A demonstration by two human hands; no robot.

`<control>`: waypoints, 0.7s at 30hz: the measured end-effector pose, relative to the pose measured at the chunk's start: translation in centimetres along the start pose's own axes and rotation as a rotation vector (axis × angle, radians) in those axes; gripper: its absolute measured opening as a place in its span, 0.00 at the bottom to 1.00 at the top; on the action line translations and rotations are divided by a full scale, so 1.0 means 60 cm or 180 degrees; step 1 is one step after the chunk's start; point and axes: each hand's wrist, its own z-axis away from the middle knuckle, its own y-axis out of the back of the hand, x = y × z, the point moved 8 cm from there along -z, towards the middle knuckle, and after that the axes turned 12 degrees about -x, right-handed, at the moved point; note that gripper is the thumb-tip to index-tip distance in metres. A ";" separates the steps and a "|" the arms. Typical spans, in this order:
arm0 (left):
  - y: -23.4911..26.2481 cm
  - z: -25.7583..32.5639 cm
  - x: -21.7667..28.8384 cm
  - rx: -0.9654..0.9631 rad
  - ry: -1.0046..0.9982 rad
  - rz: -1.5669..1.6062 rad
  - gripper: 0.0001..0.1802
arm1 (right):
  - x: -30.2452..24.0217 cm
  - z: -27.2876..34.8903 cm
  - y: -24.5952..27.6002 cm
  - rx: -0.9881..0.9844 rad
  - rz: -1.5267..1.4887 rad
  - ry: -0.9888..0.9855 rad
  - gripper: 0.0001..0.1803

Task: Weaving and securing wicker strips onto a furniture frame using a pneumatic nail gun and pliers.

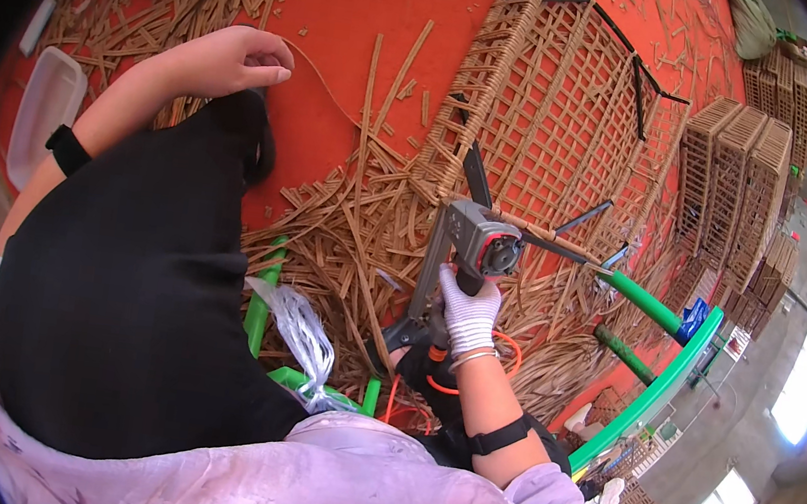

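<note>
White-gloved right hand (469, 312) is wrapping fully around the handle of a grey power tool (481, 244), fingers closed tight, tool nose pointing up toward the woven rattan panel (551, 119). The tool is sitting just at the panel's lower edge, above the heap of cut rattan strips (345, 235) on the orange floor (362, 15). It looks dense and rigid, likely heavy at the head; the handle below the body seems the right place to hold, as now. An orange hose (502, 350) is trailing from its base, which may tug sideways.

Right wrist is standing nearly straight, forearm rising from the lower edge, a black band above the wrist.

Left hand (231, 60) is bare, reaching far out across a black-clad knee, fingertips pinching narrowly on a thin rattan strand (327, 92). The strand appears light, springy and easily kinked.
</note>
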 end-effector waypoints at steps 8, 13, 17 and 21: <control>0.003 0.004 0.000 0.0253 -0.0266 0.0040 0.15 | 0.030 -0.005 -0.011 0.0155 -0.0213 0.0151 0.17; 0.004 0.003 0.001 0.0234 -0.0279 0.0066 0.16 | 0.023 -0.008 -0.008 0.0175 0.0195 -0.0019 0.18; 0.006 0.005 0.002 0.0238 -0.0234 0.0076 0.16 | 0.019 -0.008 -0.001 0.0164 0.0089 0.0033 0.18; 0.005 0.010 -0.006 0.0312 -0.0333 0.0069 0.16 | -0.020 0.014 0.010 -0.0010 -0.0435 0.0051 0.14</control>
